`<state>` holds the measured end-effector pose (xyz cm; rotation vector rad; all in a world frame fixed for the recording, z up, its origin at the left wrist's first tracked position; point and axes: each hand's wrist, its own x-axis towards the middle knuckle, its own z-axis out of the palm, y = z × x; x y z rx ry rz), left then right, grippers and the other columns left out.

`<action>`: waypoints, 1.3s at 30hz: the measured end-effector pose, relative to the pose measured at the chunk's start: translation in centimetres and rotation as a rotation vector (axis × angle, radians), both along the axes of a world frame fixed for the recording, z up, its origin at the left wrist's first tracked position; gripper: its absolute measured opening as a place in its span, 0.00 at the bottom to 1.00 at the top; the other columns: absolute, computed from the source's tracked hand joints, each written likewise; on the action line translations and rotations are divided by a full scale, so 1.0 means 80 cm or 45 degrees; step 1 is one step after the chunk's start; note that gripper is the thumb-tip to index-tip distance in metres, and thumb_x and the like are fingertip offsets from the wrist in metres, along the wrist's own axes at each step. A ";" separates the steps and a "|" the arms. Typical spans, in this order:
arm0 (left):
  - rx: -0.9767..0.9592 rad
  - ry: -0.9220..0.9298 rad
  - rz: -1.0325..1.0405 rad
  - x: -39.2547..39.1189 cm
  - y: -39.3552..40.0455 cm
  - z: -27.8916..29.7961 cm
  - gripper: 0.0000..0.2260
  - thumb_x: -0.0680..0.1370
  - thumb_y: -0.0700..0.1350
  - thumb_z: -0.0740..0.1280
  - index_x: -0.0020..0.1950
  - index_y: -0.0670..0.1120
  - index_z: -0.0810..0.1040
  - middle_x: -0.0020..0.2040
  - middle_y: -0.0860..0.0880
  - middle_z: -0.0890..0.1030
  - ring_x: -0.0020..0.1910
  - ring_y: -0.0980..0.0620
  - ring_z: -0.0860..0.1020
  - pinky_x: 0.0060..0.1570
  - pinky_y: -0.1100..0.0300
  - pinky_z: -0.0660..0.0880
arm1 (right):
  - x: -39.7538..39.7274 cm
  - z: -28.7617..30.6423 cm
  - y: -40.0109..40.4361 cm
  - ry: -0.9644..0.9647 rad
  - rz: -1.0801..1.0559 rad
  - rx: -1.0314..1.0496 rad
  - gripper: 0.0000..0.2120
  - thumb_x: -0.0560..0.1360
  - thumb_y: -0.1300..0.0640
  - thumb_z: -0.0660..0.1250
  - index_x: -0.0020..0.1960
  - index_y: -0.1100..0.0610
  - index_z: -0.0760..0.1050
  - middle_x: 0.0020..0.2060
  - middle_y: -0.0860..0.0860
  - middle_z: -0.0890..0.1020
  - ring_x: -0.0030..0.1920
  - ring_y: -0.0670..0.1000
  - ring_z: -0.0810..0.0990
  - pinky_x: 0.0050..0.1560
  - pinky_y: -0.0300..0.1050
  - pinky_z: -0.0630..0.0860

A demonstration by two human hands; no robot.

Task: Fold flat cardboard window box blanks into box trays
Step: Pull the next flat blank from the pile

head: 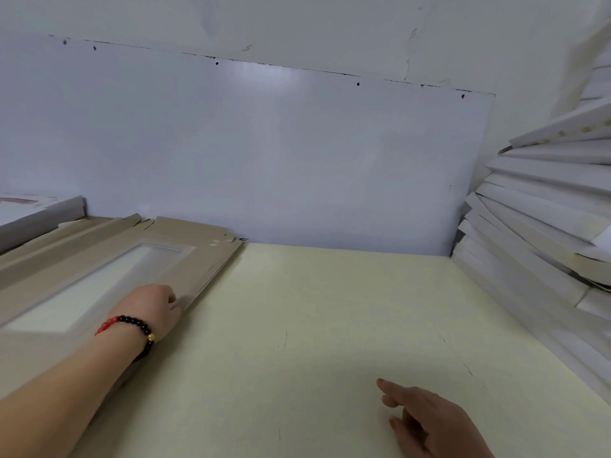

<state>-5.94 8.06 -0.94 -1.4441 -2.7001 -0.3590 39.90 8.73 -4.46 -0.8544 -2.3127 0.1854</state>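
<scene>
Fingers point(172, 297) of the left hand point(150, 307) pinch the top blank's point(185, 259) edge; right hand point(426, 418) hovers loosely spread.

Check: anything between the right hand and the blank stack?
Nothing: the head view shows only bare table between the right hand and the blank stack, whose edge the left hand grips.

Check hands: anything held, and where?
Left hand grips the top flat blank of the stack by its right edge. Right hand holds nothing, fingers relaxed.
</scene>
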 end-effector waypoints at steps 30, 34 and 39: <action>-0.191 0.118 0.158 0.001 -0.008 0.027 0.04 0.78 0.39 0.57 0.50 0.46 0.67 0.40 0.48 0.76 0.37 0.51 0.76 0.38 0.57 0.75 | -0.002 0.001 0.000 0.000 0.000 -0.016 0.34 0.50 0.71 0.81 0.53 0.49 0.82 0.39 0.37 0.81 0.26 0.37 0.73 0.29 0.28 0.74; -0.125 0.172 0.118 0.019 -0.007 0.039 0.06 0.77 0.37 0.55 0.49 0.47 0.63 0.39 0.48 0.75 0.35 0.50 0.75 0.34 0.56 0.72 | -0.003 0.005 -0.002 -0.009 -0.004 -0.025 0.32 0.51 0.70 0.81 0.52 0.48 0.83 0.39 0.36 0.81 0.26 0.37 0.73 0.29 0.29 0.74; -0.288 0.137 0.024 0.064 -0.008 0.010 0.11 0.78 0.38 0.51 0.57 0.46 0.68 0.55 0.46 0.75 0.50 0.45 0.77 0.44 0.56 0.72 | -0.003 0.004 -0.004 0.012 -0.010 -0.042 0.34 0.52 0.70 0.80 0.53 0.46 0.81 0.39 0.36 0.80 0.26 0.37 0.73 0.30 0.28 0.75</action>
